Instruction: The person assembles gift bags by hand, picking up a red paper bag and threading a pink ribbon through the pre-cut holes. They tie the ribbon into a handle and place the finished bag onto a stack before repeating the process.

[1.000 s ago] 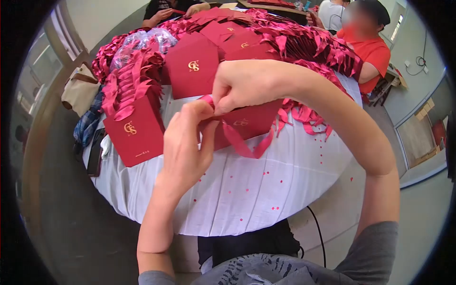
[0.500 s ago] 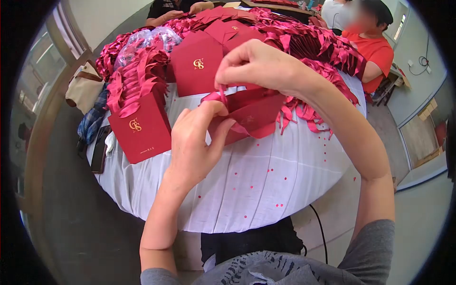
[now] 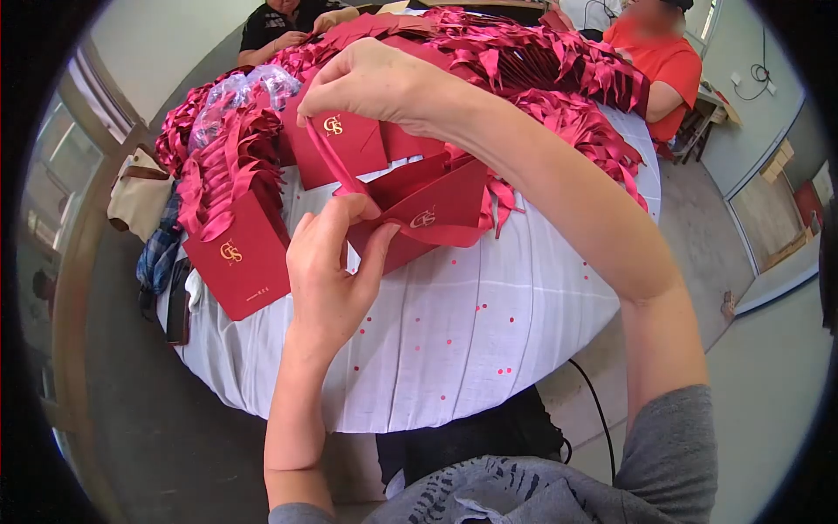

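A dark red paper gift bag with a gold monogram hangs tilted above the white cloth, its mouth open toward me. My left hand pinches the bag's near left edge between thumb and fingers. Raised up and to the left, my right hand is closed on the end of a red ribbon. That ribbon runs taut down to the bag's edge by my left fingertips. Another ribbon loop droops across the bag's front.
Finished-looking red bags with ribbon handles stand in a row at left. Flat red bags and heaps of ribboned bags cover the far table. Red dots lie on the white tablecloth. Two people sit across.
My right hand has risen and moved left, drawing out a longer stretch of ribbon. My left hand keeps its pinch on the bag, and the view has shifted slightly.
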`<state>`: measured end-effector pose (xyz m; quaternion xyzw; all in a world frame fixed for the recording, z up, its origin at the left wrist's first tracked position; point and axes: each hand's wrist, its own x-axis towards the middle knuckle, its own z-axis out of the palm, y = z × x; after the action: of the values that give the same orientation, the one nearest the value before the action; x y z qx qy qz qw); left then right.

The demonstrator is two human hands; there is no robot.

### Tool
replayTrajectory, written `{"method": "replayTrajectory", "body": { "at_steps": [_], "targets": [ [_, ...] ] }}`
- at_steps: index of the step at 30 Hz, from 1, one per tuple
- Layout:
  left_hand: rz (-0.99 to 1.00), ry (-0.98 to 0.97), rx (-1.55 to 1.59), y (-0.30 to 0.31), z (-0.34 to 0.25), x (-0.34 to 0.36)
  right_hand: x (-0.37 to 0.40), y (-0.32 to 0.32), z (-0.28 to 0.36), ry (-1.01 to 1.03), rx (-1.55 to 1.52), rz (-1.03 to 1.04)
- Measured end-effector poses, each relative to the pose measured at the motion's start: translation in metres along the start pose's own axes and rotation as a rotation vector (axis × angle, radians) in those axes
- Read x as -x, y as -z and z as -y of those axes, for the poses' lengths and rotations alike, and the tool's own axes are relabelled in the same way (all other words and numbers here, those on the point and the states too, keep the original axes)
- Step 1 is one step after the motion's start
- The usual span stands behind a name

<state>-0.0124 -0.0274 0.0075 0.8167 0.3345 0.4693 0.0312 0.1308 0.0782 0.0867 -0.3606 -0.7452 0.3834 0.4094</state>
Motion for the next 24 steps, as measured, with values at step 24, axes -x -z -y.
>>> {"method": "replayTrajectory", "body": {
  "at_steps": [24],
  "targets": [
    [-0.069,-0.003,-0.049,-0.010,0.000,-0.001,0.121,-0.018,-0.019,0.607,0.668,-0.518]
  ]
}}
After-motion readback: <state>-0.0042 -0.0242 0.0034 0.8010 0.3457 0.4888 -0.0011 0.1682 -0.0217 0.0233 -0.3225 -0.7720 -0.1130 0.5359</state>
